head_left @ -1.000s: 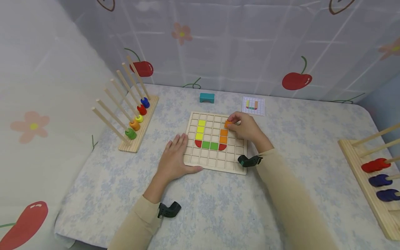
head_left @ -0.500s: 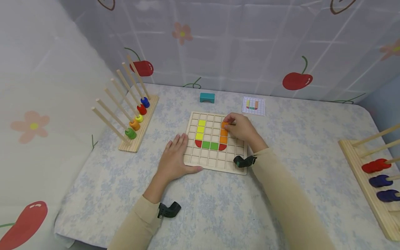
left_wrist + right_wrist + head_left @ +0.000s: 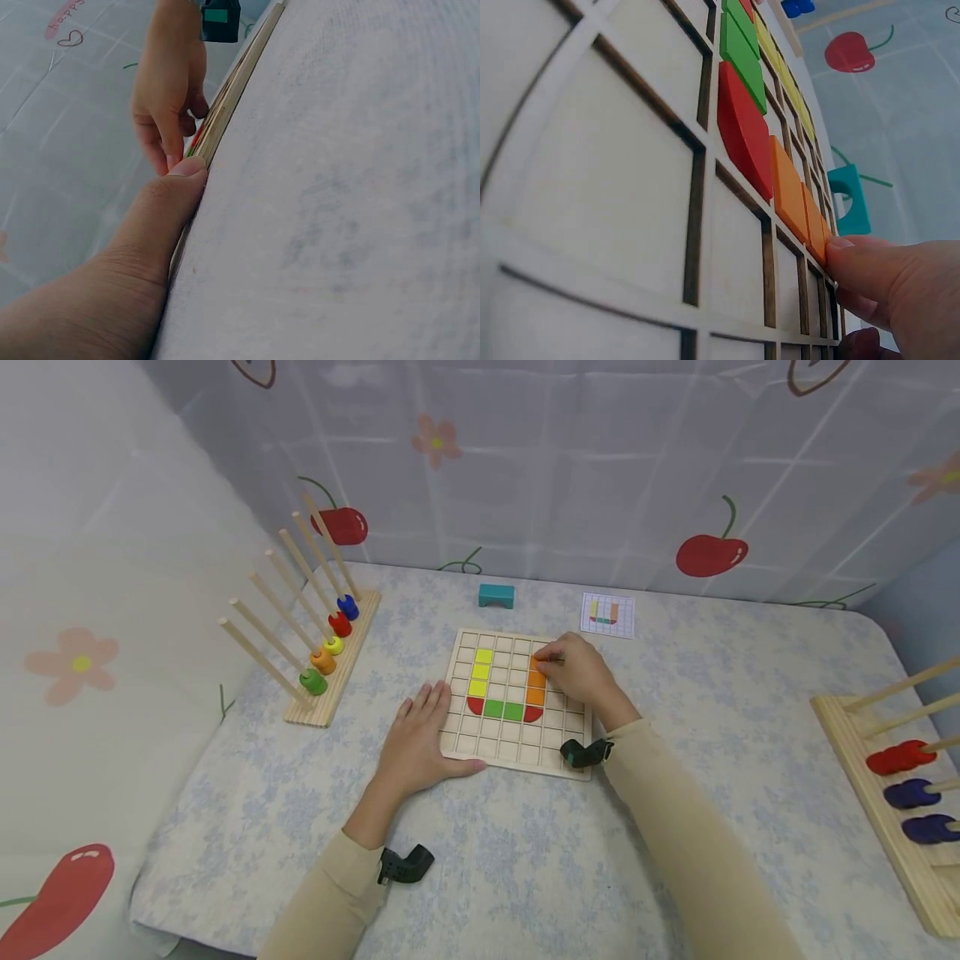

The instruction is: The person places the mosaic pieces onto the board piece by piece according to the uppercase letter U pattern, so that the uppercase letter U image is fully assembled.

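Note:
A wooden grid board [image 3: 498,750] lies on the table with coloured tiles set in a U shape. Yellow tiles [image 3: 480,672] form its left side, green tiles [image 3: 503,709] the bottom, and a rounded red tile [image 3: 533,714] sits at each corner. At the top of the orange column, my right hand [image 3: 581,670] pinches an orange tile [image 3: 826,232], in line with the two orange tiles [image 3: 787,187] below; its fingertips partly hide it. My left hand [image 3: 422,742] rests with spread fingers at the board's lower left corner, thumb along the near edge [image 3: 225,112].
A teal arched block [image 3: 497,596] and a printed pattern card [image 3: 608,615] lie behind the board. To the left stands a peg rack [image 3: 345,672] with coloured rings; another wooden rack [image 3: 873,793] with red and blue pieces is at the right edge.
My right hand has moved slightly left and brought the orange tile from a tilted position down into line with the orange column. My left hand stays in place.

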{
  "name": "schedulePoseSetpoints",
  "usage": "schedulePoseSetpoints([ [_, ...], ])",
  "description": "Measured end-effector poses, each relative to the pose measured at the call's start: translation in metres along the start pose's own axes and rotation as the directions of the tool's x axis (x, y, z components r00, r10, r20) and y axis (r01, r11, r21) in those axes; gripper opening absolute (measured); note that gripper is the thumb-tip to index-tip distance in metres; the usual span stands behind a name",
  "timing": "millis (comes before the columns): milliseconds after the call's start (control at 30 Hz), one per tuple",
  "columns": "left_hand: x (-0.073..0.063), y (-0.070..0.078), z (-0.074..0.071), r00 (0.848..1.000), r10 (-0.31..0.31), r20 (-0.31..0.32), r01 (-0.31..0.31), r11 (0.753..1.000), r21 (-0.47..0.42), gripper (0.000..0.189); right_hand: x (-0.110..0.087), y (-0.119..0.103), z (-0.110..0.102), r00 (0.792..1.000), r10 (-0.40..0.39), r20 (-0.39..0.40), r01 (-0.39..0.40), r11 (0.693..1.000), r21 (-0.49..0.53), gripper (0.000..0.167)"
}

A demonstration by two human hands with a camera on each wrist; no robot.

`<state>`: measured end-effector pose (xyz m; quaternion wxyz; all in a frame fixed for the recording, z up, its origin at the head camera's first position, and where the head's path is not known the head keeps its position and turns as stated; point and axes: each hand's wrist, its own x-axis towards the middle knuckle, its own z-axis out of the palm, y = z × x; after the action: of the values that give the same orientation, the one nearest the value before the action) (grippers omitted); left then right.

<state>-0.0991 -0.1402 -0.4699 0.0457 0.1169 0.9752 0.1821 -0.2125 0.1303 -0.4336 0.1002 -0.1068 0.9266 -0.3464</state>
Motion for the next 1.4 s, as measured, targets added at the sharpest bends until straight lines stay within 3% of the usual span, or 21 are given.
schedulePoseSetpoints([
  [267,0.001,-0.001,0.001,1.0,0.001,-0.001,-0.001,1.0,-0.006,0.134,-0.013,0.003,-0.003,0.999,-0.038,0.002,0.038,0.999,-0.014,0.03],
  [567,0.004,-0.003,0.002,1.0,0.01,-0.003,-0.01,1.0,-0.003,0.133,-0.049,0.018,-0.008,0.992,-0.052,-0.119,0.054,0.999,0.006,0.037],
  [967,0.003,-0.01,0.0,1.0,0.015,-0.024,-0.015,1.0,0.003,0.133,-0.086,0.029,-0.015,0.988,-0.018,-0.155,0.009,0.999,-0.054,0.04],
  [1400,0.002,-0.017,0.0,1.0,0.009,-0.03,-0.01,1.0,-0.023,0.132,-0.112,0.024,-0.016,0.967,-0.09,-0.239,0.049,0.984,-0.173,0.047],
])
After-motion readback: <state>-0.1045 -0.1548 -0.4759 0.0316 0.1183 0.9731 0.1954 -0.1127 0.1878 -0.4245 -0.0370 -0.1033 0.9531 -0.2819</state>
